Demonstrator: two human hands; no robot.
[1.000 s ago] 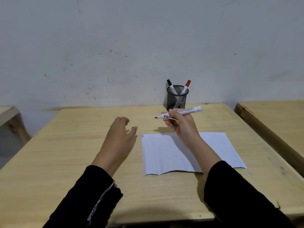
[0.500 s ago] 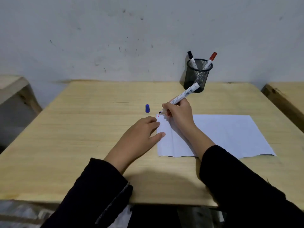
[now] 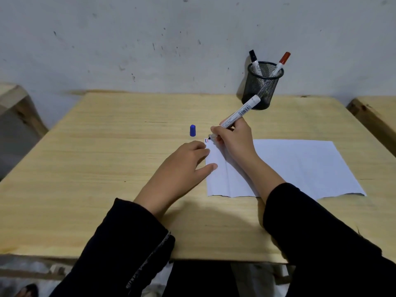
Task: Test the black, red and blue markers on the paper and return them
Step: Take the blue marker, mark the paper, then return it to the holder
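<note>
cap (image 3: 192, 130) L of paper (image 3: 300, 166) | holder (image 3: 262, 86) behind, prob. 2 markers (image 3: 255, 63) in

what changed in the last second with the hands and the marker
The right hand brought the uncapped marker down from mid-air to the paper's top-left corner. The left hand settled onto the paper's edge. Black marker and red marker stayed in the holder.

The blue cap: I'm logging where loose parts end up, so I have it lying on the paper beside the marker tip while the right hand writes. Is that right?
Not quite. The head view shows the blue cap standing on the bare table, beyond the paper's far-left corner, not on it. The rest holds: the right hand writes with the marker.
</note>
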